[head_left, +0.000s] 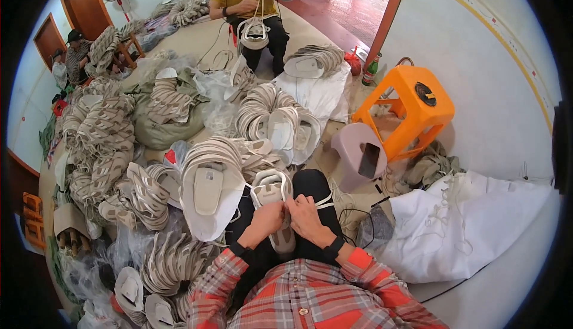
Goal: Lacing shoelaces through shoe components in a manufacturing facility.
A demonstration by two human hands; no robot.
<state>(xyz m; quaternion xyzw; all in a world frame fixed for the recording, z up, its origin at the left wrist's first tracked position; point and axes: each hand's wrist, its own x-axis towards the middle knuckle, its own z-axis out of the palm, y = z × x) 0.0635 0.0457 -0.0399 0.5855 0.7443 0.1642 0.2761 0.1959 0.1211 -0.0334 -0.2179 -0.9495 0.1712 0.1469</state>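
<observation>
A beige and white shoe upper (270, 193) rests on my lap between my thighs, its opening facing away from me and its toe toward me. My left hand (267, 218) is closed at the left of its eyelet rows, fingertips on the upper. From the right, my right hand (305, 215) pinches at the same eyelets, close to the left fingertips. A white shoelace (325, 201) trails out over my right thigh. The exact grip on the lace is partly hidden by my fingers. Beside my left knee stands a nested stack of beige uppers (209, 192).
More upper stacks (107, 126) pile up on the left, among plastic bags. Ahead, a seated person (250, 7) holds a laced shoe. To the right are an orange stool (412, 108), a low grey stool (352, 147) with a phone (369, 161), and a white sack (459, 227).
</observation>
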